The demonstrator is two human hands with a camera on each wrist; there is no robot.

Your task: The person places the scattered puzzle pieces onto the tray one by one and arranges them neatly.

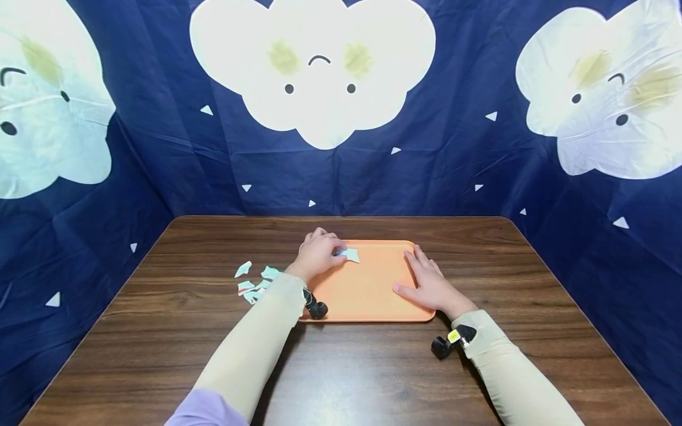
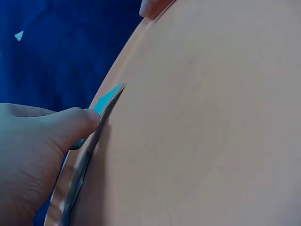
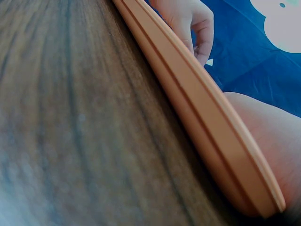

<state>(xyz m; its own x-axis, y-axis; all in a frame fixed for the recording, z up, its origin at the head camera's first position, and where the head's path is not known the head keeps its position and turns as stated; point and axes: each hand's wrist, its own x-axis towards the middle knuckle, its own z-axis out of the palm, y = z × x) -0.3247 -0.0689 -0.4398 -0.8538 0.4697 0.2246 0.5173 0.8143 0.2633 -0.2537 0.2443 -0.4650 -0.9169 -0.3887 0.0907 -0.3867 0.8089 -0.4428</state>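
My left hand is over the back left corner of an orange tray. Its thumb and fingers pinch a light blue, jagged flat piece near the tray's back edge. In the left wrist view the thumb lies against the turquoise face of that piece, which stands tilted on edge by the rim. On the tray's right side rests my right hand, fingers spread along the rim and thumb reaching onto the tray's surface. The right wrist view shows the tray's outer side wall low over the wood.
Several loose jagged pieces in pale blue-green, one with a red mark, lie on the wooden table left of the tray, partly behind my left forearm. A dark blue curtain with white cloud prints hangs around the table's back and sides.
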